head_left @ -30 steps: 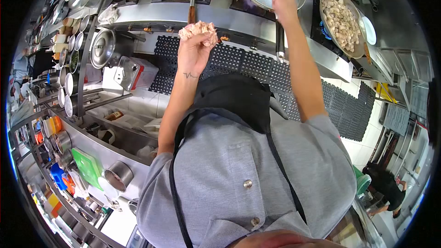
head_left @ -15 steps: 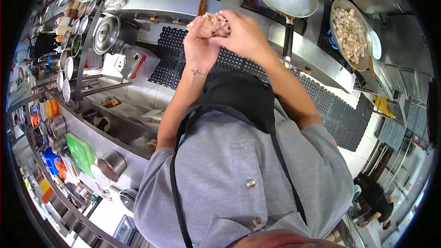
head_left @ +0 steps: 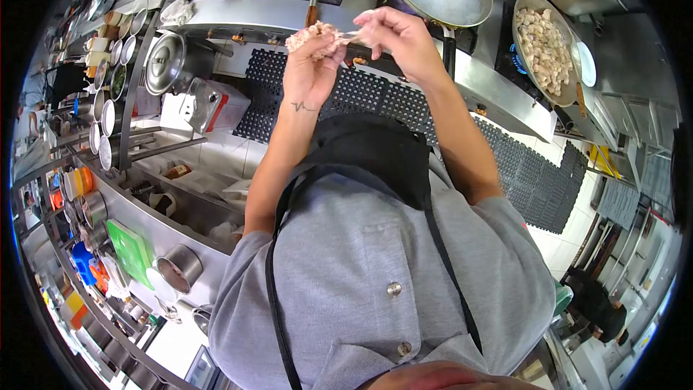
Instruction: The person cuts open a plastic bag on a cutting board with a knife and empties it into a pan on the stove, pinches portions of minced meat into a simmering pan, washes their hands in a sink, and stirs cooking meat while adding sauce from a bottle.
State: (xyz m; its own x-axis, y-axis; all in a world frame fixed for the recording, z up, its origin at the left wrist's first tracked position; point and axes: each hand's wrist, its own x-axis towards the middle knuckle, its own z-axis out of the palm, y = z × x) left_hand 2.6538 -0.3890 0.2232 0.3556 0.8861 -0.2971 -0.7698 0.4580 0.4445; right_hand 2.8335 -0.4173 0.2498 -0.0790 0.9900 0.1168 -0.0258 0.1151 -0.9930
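My left hand is closed around a lumpy, pale pink clump of what looks like raw meat. A thin, pale strand stretches from the clump to my right hand. There the thumb and forefinger pinch a bit of the meat, while the other fingers are loosely bent. Both hands are raised above the dark floor mat, in front of the stove. Just beyond my right hand sits a frying pan of whitish, foamy-looking liquid.
A wide pan of diced pale meat sits over a blue flame at right. A long tool with a wooden end juts past the stove edge. Lidded pot, counter and green board are at left. Another person is at lower right.
My right hand has drawn away from the clump to the right, pulling a strand out of it. The left hand has kept hold and shifted slightly left.
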